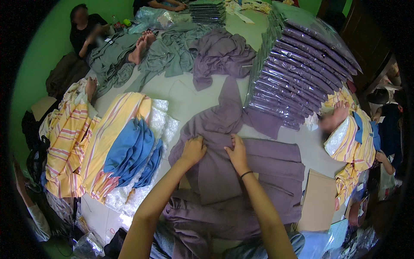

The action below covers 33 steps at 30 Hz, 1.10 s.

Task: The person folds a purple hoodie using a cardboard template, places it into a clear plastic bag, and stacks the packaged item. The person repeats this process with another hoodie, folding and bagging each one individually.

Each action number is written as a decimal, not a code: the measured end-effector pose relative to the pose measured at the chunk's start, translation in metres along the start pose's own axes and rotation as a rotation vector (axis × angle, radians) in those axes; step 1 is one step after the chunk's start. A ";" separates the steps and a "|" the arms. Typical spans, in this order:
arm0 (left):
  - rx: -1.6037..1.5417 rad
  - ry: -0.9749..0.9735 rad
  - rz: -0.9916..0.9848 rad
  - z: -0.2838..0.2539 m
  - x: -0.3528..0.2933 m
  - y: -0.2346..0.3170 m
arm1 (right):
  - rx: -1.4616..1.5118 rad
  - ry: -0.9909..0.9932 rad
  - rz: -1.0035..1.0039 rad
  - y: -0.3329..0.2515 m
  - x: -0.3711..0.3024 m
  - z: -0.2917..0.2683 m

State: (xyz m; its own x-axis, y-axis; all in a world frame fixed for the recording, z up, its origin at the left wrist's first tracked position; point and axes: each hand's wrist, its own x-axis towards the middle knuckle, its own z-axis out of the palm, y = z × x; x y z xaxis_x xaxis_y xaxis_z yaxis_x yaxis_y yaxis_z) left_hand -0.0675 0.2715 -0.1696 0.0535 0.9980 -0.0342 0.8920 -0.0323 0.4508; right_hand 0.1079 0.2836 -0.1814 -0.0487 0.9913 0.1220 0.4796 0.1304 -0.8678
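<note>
A dusky purple garment (220,183) lies spread on the floor in front of me, partly folded, with one sleeve (230,97) stretching away from me. My left hand (195,149) is closed on a gathered bit of its cloth near the upper left part. To the right, my right hand (237,155) rests on the same garment, thumb apart from the fingers, its fingertips against the cloth. A dark band circles my right wrist. Beneath the cloth between my forearms, small bits of tan card (184,182) show.
Plastic-wrapped purple garments rise in a tall leaning stack (289,73) beyond my right hand. Yellow striped cloth (114,125) and blue cloth (131,146) lie at left. Brown cardboard (318,200) is at right. Loose purple cloth (222,54) lies ahead. Other people sit around.
</note>
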 end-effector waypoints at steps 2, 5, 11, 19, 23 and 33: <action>0.043 0.035 0.057 0.000 -0.002 -0.001 | -0.188 0.045 -0.263 -0.009 0.001 -0.004; 0.040 0.029 0.065 -0.002 -0.006 -0.001 | -0.185 -0.272 -0.428 -0.016 0.006 -0.008; 0.183 -0.008 0.151 -0.011 -0.013 -0.005 | -0.213 -0.596 -0.508 -0.013 0.018 -0.004; -0.140 0.064 0.324 -0.041 -0.034 -0.004 | -0.199 -0.808 -0.499 -0.033 0.028 -0.014; -0.011 0.355 0.466 -0.058 -0.069 0.008 | -0.316 -1.292 -0.019 -0.039 0.045 -0.020; -1.071 -0.259 -0.459 -0.022 -0.174 0.016 | -0.192 -0.838 0.079 -0.015 0.039 0.005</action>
State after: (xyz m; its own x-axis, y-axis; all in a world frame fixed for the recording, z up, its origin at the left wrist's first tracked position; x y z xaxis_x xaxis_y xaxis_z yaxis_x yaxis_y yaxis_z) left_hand -0.0722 0.0987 -0.1373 0.0261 0.8595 -0.5105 0.0295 0.5097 0.8598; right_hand 0.0947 0.3202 -0.1663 -0.6029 0.6922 -0.3967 0.6449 0.1300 -0.7532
